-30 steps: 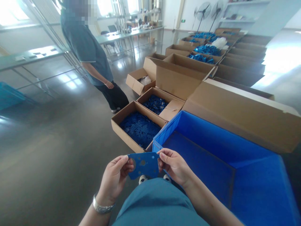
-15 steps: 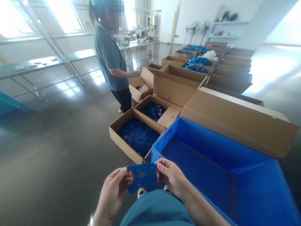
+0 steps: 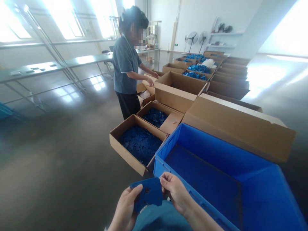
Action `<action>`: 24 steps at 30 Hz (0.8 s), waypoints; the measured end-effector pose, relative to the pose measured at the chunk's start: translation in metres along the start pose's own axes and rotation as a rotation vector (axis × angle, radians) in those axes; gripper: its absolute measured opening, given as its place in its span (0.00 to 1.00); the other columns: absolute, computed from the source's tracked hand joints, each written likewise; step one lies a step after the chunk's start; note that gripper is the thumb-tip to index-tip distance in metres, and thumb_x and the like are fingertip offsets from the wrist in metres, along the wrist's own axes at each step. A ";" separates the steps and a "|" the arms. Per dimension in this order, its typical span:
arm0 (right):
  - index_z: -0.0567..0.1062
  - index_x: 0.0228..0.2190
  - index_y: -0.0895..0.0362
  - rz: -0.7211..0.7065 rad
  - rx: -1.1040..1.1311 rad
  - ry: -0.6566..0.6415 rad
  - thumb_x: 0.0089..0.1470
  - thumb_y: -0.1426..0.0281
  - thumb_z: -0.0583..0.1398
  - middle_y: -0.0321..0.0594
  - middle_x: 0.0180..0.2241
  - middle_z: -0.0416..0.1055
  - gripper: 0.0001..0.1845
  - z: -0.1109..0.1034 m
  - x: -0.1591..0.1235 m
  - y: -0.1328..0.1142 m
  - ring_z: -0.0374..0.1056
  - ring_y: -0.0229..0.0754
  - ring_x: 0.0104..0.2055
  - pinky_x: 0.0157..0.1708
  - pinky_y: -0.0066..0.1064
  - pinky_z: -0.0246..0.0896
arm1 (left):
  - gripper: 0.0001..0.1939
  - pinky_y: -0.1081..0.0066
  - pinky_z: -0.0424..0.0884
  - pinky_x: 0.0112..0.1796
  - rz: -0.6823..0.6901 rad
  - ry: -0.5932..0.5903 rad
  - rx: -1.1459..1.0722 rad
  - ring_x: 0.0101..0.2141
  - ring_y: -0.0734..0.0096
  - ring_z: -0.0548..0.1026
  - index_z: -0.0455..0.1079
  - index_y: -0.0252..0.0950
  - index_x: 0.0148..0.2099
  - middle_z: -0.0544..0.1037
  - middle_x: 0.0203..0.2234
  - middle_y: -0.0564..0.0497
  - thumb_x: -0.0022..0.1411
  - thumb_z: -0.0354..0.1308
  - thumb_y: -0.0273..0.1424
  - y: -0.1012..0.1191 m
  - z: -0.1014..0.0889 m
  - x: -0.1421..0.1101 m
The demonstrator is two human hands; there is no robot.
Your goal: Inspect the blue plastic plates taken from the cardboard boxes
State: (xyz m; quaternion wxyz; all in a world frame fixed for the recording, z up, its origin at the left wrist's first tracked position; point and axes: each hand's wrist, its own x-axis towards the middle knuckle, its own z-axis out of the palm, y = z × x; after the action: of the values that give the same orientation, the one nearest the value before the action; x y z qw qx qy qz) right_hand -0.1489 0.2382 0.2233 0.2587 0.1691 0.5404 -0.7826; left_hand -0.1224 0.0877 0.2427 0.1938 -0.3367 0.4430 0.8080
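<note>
A flat blue plate (image 3: pixel 152 193) with round holes is held up in front of my body. My left hand (image 3: pixel 127 205) grips its left side, thumb across the front face. At its upper right edge my right hand (image 3: pixel 175 191) pinches the corner between thumb and fingers. Just beyond my right hand stands a large blue plastic crate (image 3: pixel 204 173), its floor bare. A cardboard box (image 3: pixel 125 162) full of dark blue pieces (image 3: pixel 139 142) lies ahead of the plate.
Behind that box is another cardboard box (image 3: pixel 150 104) with blue pieces. A co-worker (image 3: pixel 127 70) stands to its left, hands at an upright carton flap. Rows of cartons (image 3: pixel 178 83) run back to the right. A long table (image 3: pixel 64 64) lines the left wall.
The plate has turned and tilted in my hands, and my left thumb lies further across its face. The co-worker has moved right and leans over the cartons. A carton flap has been lowered.
</note>
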 end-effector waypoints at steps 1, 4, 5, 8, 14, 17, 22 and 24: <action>0.59 0.20 0.59 0.008 -0.016 0.007 0.33 0.53 0.62 0.30 0.13 0.58 0.24 0.001 0.000 0.003 0.53 0.29 0.15 0.17 0.24 0.44 | 0.10 0.74 0.69 0.25 -0.035 -0.012 0.013 0.24 0.71 0.71 0.64 0.30 0.30 0.73 0.21 0.48 0.49 0.60 0.32 -0.002 0.001 -0.001; 0.59 0.19 0.59 -0.005 -0.055 0.023 0.34 0.53 0.61 0.30 0.12 0.58 0.23 0.005 0.002 0.008 0.52 0.29 0.15 0.17 0.23 0.43 | 0.14 0.70 0.70 0.27 -0.075 -0.052 0.057 0.26 0.65 0.72 0.65 0.29 0.33 0.74 0.23 0.45 0.48 0.60 0.35 -0.007 -0.003 0.000; 0.59 0.19 0.59 -0.015 -0.059 0.023 0.35 0.54 0.61 0.30 0.13 0.58 0.23 0.007 0.003 0.009 0.52 0.29 0.16 0.18 0.23 0.44 | 0.15 0.70 0.71 0.28 -0.066 -0.061 0.069 0.27 0.65 0.73 0.65 0.29 0.34 0.74 0.23 0.45 0.48 0.60 0.36 -0.007 -0.005 0.001; 0.59 0.19 0.59 -0.028 -0.063 0.022 0.36 0.55 0.60 0.30 0.13 0.58 0.21 0.016 0.008 0.013 0.52 0.29 0.16 0.18 0.23 0.44 | 0.18 0.70 0.71 0.30 -0.055 -0.083 0.048 0.27 0.65 0.73 0.65 0.27 0.34 0.74 0.23 0.45 0.47 0.61 0.37 -0.005 -0.014 0.006; 0.67 0.27 0.59 0.028 -0.555 -0.199 0.45 0.65 0.53 0.32 0.17 0.61 0.10 0.025 0.022 0.027 0.56 0.31 0.18 0.21 0.25 0.49 | 0.07 0.79 0.69 0.26 -0.022 0.191 -0.045 0.25 0.74 0.71 0.66 0.30 0.30 0.73 0.22 0.49 0.50 0.59 0.28 0.030 -0.053 0.010; 0.73 0.30 0.55 0.067 -1.092 -0.634 0.36 0.77 0.58 0.31 0.23 0.62 0.14 0.031 0.029 0.031 0.56 0.30 0.25 0.26 0.23 0.50 | 0.04 0.82 0.66 0.22 0.006 0.392 -0.091 0.23 0.78 0.69 0.64 0.34 0.30 0.71 0.23 0.54 0.51 0.57 0.26 0.055 -0.089 0.014; 0.75 0.27 0.55 0.035 -1.261 -0.890 0.39 0.75 0.57 0.31 0.23 0.60 0.09 0.058 0.047 0.039 0.57 0.30 0.26 0.27 0.23 0.51 | 0.03 0.80 0.69 0.25 0.082 0.519 -0.111 0.27 0.78 0.69 0.65 0.33 0.31 0.70 0.28 0.53 0.51 0.56 0.24 0.090 -0.131 0.026; 0.74 0.24 0.55 -0.010 -1.278 -0.872 0.40 0.74 0.56 0.31 0.22 0.60 0.07 0.068 0.058 0.043 0.56 0.31 0.26 0.28 0.23 0.51 | 0.02 0.80 0.69 0.25 0.088 0.542 -0.107 0.27 0.78 0.69 0.65 0.32 0.31 0.70 0.28 0.53 0.52 0.56 0.23 0.101 -0.134 0.035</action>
State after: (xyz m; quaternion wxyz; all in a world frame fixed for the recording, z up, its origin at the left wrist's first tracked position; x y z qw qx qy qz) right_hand -0.1692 0.1498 0.1833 0.4919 -0.3389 0.7372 -0.3159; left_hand -0.1586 -0.0787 0.2260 0.0147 -0.5307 0.4498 0.7182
